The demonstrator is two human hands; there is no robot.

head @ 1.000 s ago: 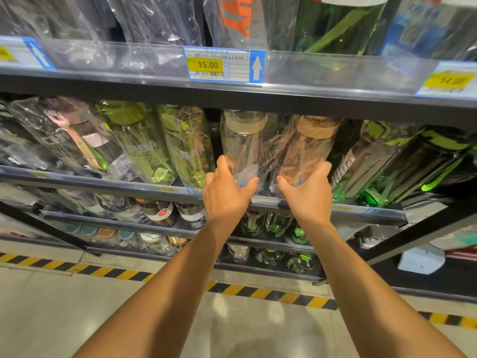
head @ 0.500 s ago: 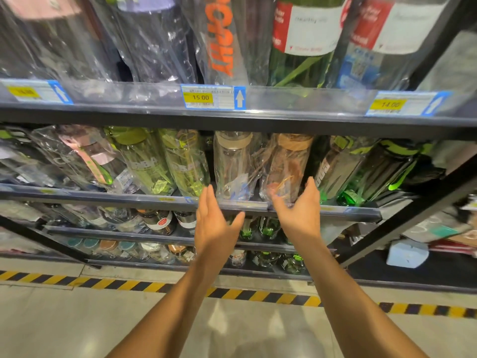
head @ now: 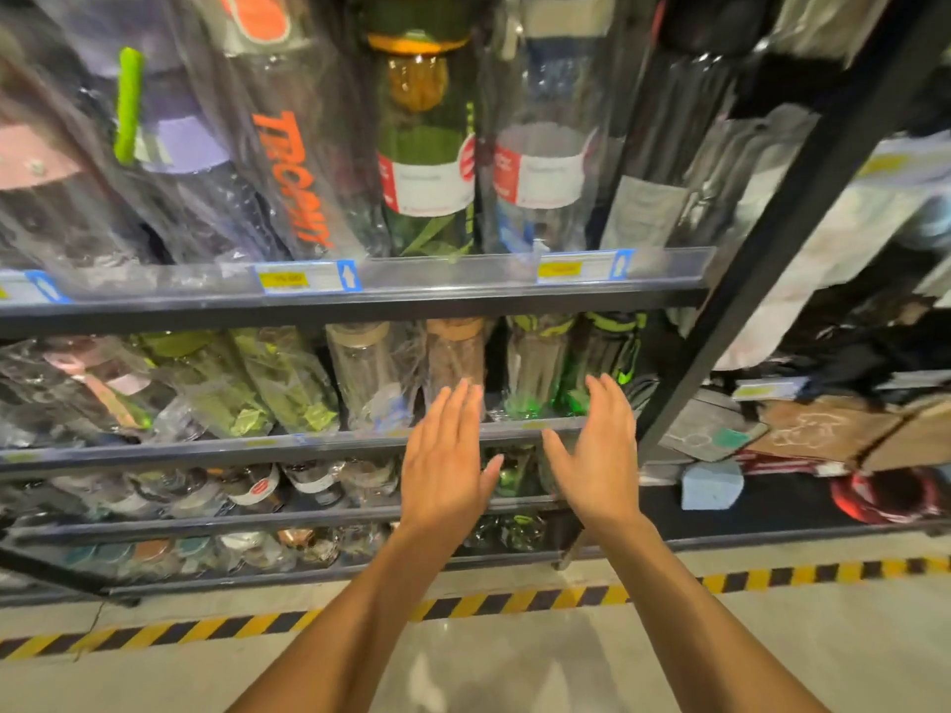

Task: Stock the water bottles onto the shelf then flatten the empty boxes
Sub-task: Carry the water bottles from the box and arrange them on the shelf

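The left hand (head: 446, 468) and right hand (head: 597, 458) are flat and empty, fingers spread. Wrapped water bottles (head: 368, 375) stand on the shelf (head: 206, 450) behind them. Yellow-black tape (head: 514, 604) crosses the grey floor (head: 154, 681).

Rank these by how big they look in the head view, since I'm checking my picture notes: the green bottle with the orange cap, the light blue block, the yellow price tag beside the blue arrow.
1. Green bottle with the orange cap, largest, though nearer the camera.
2. Light blue block.
3. Yellow price tag beside the blue arrow, smallest.
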